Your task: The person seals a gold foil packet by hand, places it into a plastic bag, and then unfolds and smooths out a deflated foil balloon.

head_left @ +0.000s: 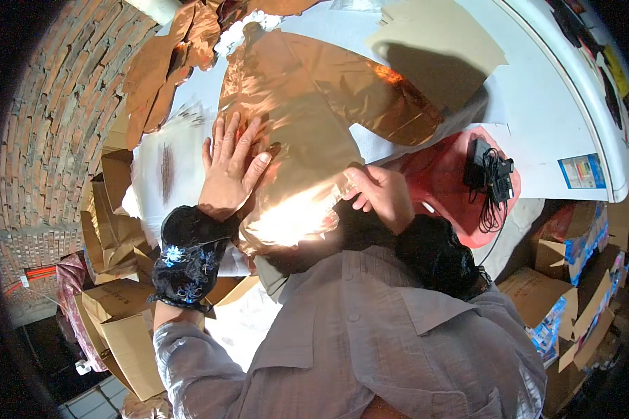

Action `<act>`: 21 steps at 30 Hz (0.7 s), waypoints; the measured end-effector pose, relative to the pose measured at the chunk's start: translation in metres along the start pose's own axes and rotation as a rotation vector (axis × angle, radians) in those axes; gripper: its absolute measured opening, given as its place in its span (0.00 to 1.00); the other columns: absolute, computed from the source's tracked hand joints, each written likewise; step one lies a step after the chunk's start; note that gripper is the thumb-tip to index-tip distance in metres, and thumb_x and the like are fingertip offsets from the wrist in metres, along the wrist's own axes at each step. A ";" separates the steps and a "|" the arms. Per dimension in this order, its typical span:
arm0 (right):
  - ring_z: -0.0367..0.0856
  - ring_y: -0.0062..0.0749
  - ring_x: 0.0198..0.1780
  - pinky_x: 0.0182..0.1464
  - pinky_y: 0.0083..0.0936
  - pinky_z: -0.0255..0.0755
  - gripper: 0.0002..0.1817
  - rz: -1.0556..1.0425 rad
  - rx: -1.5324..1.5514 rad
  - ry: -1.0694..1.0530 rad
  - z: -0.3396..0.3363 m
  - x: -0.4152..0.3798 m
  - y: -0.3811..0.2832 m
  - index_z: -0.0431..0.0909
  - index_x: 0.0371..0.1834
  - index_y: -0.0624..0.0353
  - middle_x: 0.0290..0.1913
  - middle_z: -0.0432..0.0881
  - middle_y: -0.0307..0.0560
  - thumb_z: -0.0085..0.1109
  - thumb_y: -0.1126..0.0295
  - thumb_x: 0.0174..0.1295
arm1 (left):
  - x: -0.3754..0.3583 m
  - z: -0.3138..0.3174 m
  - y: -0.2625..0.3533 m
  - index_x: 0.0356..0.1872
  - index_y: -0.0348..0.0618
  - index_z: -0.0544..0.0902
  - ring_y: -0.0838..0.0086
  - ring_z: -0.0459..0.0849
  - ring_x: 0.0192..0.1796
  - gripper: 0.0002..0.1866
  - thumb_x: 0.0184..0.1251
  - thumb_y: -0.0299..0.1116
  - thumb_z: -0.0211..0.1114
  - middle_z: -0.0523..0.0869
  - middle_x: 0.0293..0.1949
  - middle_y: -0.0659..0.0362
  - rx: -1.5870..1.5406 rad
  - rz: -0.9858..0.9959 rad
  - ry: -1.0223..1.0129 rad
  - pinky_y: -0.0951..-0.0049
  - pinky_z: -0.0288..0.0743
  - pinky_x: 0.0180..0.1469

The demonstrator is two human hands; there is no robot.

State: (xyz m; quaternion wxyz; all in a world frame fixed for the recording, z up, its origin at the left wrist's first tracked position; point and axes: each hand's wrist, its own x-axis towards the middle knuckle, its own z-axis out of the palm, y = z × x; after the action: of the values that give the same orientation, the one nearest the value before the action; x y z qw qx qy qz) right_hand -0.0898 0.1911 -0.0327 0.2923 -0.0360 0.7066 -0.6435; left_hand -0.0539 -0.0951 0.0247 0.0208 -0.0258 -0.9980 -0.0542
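Copper foil (pixel 293 105) lies along 12-to-6 o'clock; left hand (pixel 229 173) flat on it, right hand (pixel 383 197) pinching its edge; cardboard box (pixel 131 343) at 8 o'clock.

Glare washes out the lower end of the copper-coloured foil sheet (pixel 293 84). The top edge crops the foil scraps (pixel 200 43) at upper left. On the left hand (pixel 228 174), the palm is hidden. Print on the label (pixel 581 172) at right is too small to read.
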 end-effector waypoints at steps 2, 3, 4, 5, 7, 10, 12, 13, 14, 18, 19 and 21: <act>0.82 0.21 0.26 0.27 0.17 0.73 0.17 0.013 0.050 -0.019 -0.001 0.001 -0.002 0.84 0.45 0.64 0.33 0.88 0.45 0.55 0.59 0.75 | 0.001 0.000 0.001 0.80 0.59 0.59 0.50 0.43 0.83 0.34 0.79 0.59 0.47 0.52 0.82 0.50 0.001 -0.007 -0.010 0.40 0.34 0.78; 0.82 0.21 0.26 0.27 0.17 0.73 0.17 0.020 0.076 -0.028 -0.001 0.001 -0.003 0.84 0.45 0.65 0.32 0.88 0.45 0.56 0.59 0.75 | 0.002 -0.001 0.002 0.80 0.59 0.59 0.50 0.42 0.83 0.34 0.79 0.59 0.47 0.51 0.82 0.50 0.002 -0.010 -0.016 0.40 0.34 0.78; 0.82 0.22 0.27 0.27 0.17 0.74 0.17 0.037 0.115 -0.037 -0.001 0.002 -0.003 0.84 0.45 0.65 0.33 0.88 0.45 0.56 0.60 0.74 | 0.002 -0.001 0.001 0.80 0.59 0.60 0.49 0.43 0.83 0.34 0.78 0.59 0.47 0.52 0.81 0.50 0.002 -0.001 -0.007 0.40 0.35 0.78; 0.82 0.22 0.27 0.27 0.18 0.75 0.17 0.054 0.155 -0.047 -0.002 0.002 -0.002 0.84 0.45 0.65 0.34 0.88 0.45 0.56 0.60 0.74 | 0.001 0.001 0.001 0.79 0.59 0.60 0.48 0.44 0.83 0.34 0.78 0.59 0.48 0.53 0.81 0.49 0.003 0.008 0.002 0.39 0.37 0.78; 0.83 0.23 0.28 0.28 0.18 0.76 0.17 0.074 0.196 -0.061 -0.003 0.004 -0.001 0.83 0.47 0.66 0.37 0.87 0.46 0.57 0.60 0.73 | 0.001 0.002 0.000 0.79 0.59 0.61 0.47 0.45 0.82 0.34 0.77 0.60 0.49 0.54 0.81 0.49 0.000 0.018 0.011 0.38 0.38 0.77; 0.84 0.26 0.30 0.31 0.19 0.79 0.18 0.083 0.260 -0.099 -0.005 -0.001 -0.003 0.82 0.50 0.67 0.43 0.86 0.47 0.59 0.61 0.72 | 0.000 0.003 0.000 0.79 0.59 0.61 0.47 0.45 0.82 0.34 0.78 0.59 0.48 0.54 0.81 0.49 0.004 0.009 0.003 0.40 0.38 0.77; 0.86 0.26 0.32 0.32 0.20 0.82 0.17 0.072 0.273 -0.097 -0.005 -0.003 -0.005 0.82 0.49 0.68 0.41 0.88 0.48 0.61 0.62 0.70 | 0.006 0.001 -0.001 0.79 0.58 0.60 0.47 0.46 0.82 0.34 0.78 0.59 0.47 0.54 0.81 0.49 0.001 0.040 -0.001 0.40 0.38 0.77; 0.87 0.26 0.33 0.32 0.20 0.83 0.17 0.070 0.278 -0.095 -0.005 -0.003 -0.006 0.83 0.49 0.69 0.41 0.88 0.49 0.63 0.62 0.70 | 0.011 0.000 -0.001 0.80 0.58 0.60 0.47 0.46 0.82 0.34 0.78 0.59 0.47 0.54 0.81 0.49 -0.003 0.054 -0.005 0.40 0.38 0.78; 0.87 0.26 0.33 0.32 0.21 0.83 0.17 0.065 0.279 -0.097 -0.005 -0.002 -0.004 0.83 0.49 0.68 0.40 0.88 0.48 0.63 0.62 0.70 | 0.019 0.001 -0.004 0.80 0.57 0.59 0.47 0.46 0.82 0.34 0.78 0.58 0.47 0.53 0.81 0.49 0.016 0.081 0.017 0.40 0.41 0.77; 0.87 0.26 0.32 0.32 0.21 0.82 0.17 0.069 0.299 -0.101 -0.004 0.000 -0.002 0.82 0.50 0.68 0.40 0.88 0.47 0.62 0.62 0.70 | 0.053 0.002 -0.003 0.81 0.59 0.56 0.49 0.43 0.83 0.35 0.79 0.60 0.43 0.51 0.82 0.50 0.024 0.075 -0.011 0.42 0.38 0.78; 0.87 0.26 0.32 0.32 0.21 0.82 0.17 0.080 0.308 -0.100 -0.004 0.001 -0.003 0.82 0.50 0.68 0.40 0.87 0.47 0.62 0.62 0.70 | 0.057 0.005 -0.006 0.80 0.59 0.58 0.47 0.45 0.82 0.34 0.79 0.59 0.44 0.52 0.81 0.49 0.107 0.148 0.034 0.40 0.40 0.77; 0.87 0.27 0.32 0.32 0.21 0.81 0.17 0.093 0.319 -0.086 -0.004 0.001 -0.005 0.82 0.50 0.68 0.40 0.87 0.47 0.62 0.62 0.71 | 0.063 0.015 -0.011 0.79 0.60 0.60 0.43 0.47 0.82 0.33 0.78 0.58 0.46 0.54 0.80 0.48 0.197 0.233 0.090 0.36 0.44 0.75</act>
State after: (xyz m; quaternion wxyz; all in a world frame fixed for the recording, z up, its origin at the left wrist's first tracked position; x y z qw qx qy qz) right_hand -0.0941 0.1936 -0.0289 0.3538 0.0161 0.5830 -0.7312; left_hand -0.1182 -0.1011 0.0118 0.0738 -0.1366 -0.9868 0.0457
